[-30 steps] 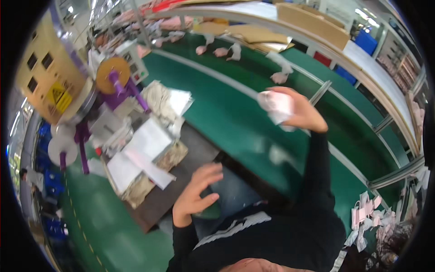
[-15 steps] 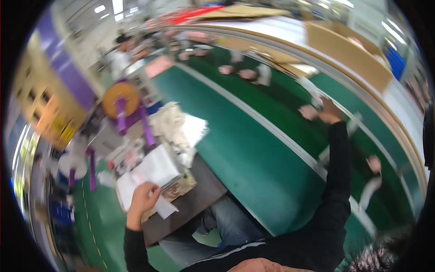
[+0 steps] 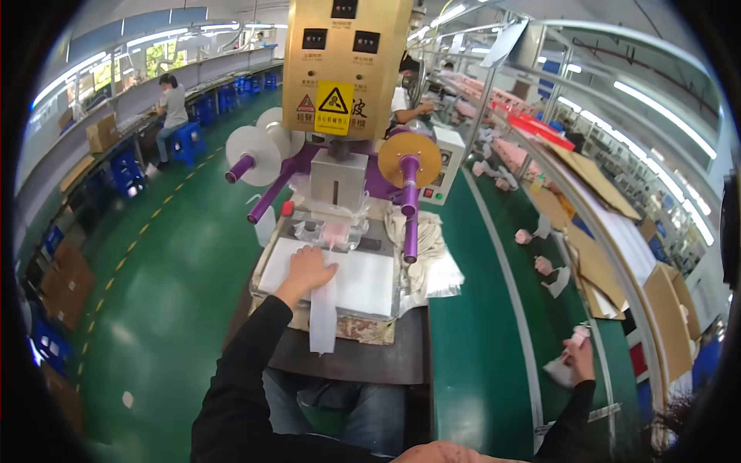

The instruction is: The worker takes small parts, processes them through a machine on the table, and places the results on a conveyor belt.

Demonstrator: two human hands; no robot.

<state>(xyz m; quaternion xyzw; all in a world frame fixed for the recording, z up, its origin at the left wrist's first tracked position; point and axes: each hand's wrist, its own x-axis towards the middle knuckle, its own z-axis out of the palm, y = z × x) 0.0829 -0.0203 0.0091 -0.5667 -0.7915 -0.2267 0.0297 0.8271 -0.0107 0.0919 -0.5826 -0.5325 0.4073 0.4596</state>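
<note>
Left hand [image 3: 310, 272] moved toward 12 o'clock over strip [image 3: 323, 324], grip unclear; right hand [image 3: 580, 359], 4 o'clock, pinching pink piece [image 3: 580, 333]; flat strip seems best.

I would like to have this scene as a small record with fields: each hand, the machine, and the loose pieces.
Left hand: at the white strip, over a white pad
Right hand: at a small pink-and-white item; grip unclear
Machine: gold, with purple rods
Loose pieces: pink and white, on green surface
</note>
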